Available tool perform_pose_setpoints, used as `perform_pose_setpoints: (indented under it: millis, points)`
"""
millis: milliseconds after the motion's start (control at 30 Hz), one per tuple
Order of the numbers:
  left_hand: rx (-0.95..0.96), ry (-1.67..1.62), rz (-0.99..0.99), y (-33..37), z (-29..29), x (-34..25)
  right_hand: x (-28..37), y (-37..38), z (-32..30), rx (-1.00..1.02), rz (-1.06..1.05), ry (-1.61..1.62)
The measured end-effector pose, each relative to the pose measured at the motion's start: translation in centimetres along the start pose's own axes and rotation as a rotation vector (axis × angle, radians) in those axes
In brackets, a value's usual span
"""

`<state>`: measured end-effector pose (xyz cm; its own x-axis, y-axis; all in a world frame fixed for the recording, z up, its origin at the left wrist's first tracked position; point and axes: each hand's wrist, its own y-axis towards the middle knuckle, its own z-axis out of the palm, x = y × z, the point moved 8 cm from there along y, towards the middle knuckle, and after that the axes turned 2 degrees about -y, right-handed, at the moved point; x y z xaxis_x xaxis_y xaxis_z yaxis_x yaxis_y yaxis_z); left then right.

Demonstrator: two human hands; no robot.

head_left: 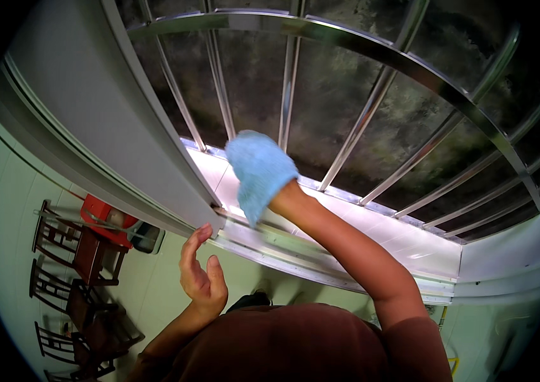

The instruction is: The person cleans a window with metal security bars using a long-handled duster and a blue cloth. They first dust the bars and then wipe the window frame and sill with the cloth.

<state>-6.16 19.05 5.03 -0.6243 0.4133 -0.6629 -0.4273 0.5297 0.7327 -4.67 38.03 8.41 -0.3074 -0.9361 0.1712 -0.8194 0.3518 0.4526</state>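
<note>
My right arm stretches forward over the window sill (416, 245), and a light blue cloth (258, 167) covers my right hand (284, 198) almost to the wrist. The cloth is slightly blurred and lies close to the foot of the metal bars (289, 95); its fingers' exact grip is hidden beneath the fabric. One corner of the cloth hangs down toward the window track (270, 237). My left hand (201, 270) holds nothing. Its fingers are loosely curved, with the thumb apart, just below the lower corner of the sliding window panel (149, 127).
Curved metal crossbars (346, 35) join the upright bars outside the sill, with a dark, stained surface behind them. Dark wooden chairs (75, 299) line the left side of the room. A red object (105, 219) rests by the farthest chair. Pale tiles (161, 280) cover the floor.
</note>
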Motion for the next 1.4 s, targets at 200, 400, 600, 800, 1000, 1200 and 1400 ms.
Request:
perform_pose_setpoints:
  millis: [200,400,600,800,1000,1200,1400]
  points:
    - [0.105,0.134,-0.072,-2.0,-2.4,0.4,-0.8,5.7,14.3,0.242,0.127,0.473]
    - [0.113,0.221,-0.107,-2.3,-3.3,1.0,-0.5,0.2,19.6,0.401,-0.022,0.193]
    - [0.163,0.182,-0.121,-1.6,-0.8,1.5,-4.5,-10.2,11.4,0.190,-0.039,0.192]
    - [0.146,0.192,-0.094,-1.3,1.6,1.1,-8.3,-19.0,4.5,0.292,0.165,-0.026]
    - [0.165,0.180,-0.108,-1.6,2.5,1.3,-6.0,-12.4,3.3,-0.182,0.145,0.094]
    - [0.184,0.218,-0.142,-1.9,1.7,1.5,-4.9,-3.4,16.4,0.202,0.277,-0.039]
    - [0.248,0.185,-0.173,-2.0,1.8,2.8,-4.8,-10.6,11.0,0.129,0.202,0.059]
